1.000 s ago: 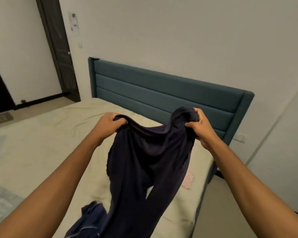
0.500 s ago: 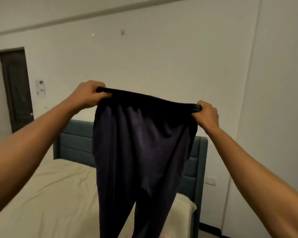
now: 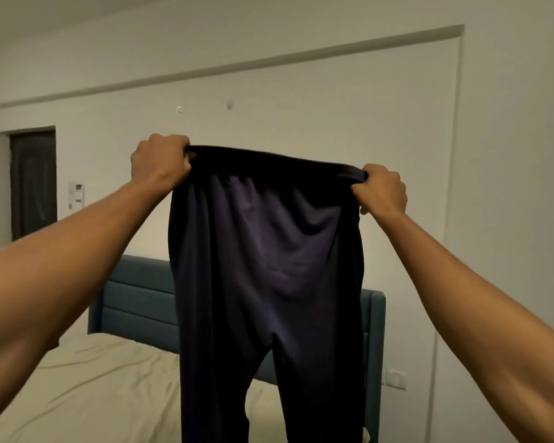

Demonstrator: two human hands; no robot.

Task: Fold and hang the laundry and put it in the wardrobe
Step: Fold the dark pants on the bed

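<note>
A pair of dark navy trousers point(image 3: 269, 270) hangs spread out in front of me, waistband up and both legs dropping below the frame's lower edge. My left hand point(image 3: 160, 161) is closed on the waistband's left end and my right hand point(image 3: 381, 190) on its right end. Both arms are stretched forward and raised, with the waistband pulled taut between the fists. The trouser hems are out of view. No wardrobe or hanger shows.
Below and behind the trousers is a bed with a cream sheet point(image 3: 103, 388) and a teal padded headboard point(image 3: 135, 298) against the white wall. A dark door point(image 3: 34, 183) stands at the far left. A wall socket point(image 3: 395, 378) sits right of the headboard.
Both hands have lifted the trousers from low over the bed to above the headboard, and the waistband has been pulled out straight. My view has tilted up towards the wall.
</note>
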